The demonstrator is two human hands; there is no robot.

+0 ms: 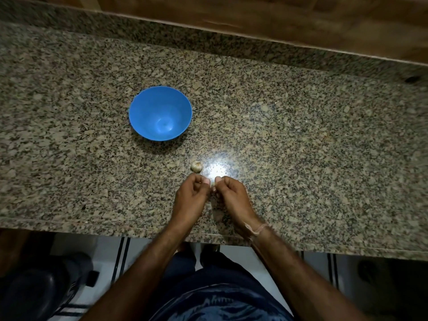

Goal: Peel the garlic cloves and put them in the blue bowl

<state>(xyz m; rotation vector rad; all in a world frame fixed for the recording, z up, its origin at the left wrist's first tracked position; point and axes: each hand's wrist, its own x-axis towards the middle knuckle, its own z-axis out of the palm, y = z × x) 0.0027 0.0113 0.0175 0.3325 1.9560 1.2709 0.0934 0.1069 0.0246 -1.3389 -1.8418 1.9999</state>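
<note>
Counter: speckled granite counter (301, 135) with a raised back ledge and wood panelling behind it; a bright glare lies just beyond my fingertips.
Blue bowl: the blue bowl (148, 112) stands upright on the granite, ahead and to the left of my hands, well apart from them.
Loose garlic: a pale garlic head (196, 167) lies on the counter near my left knuckles, between my hands and the bowl.
Left hand: my left hand (190, 198) has its fingers curled, thumb and forefinger pinching a garlic piece (212, 186).
Right hand: my right hand (231, 195) is curled too, pinching the same piece from the other side; a thread band (257, 229) circles that wrist.
Garlic piece: small and pale, mostly hidden by my fingertips; I cannot tell whether its skin is on.
</note>
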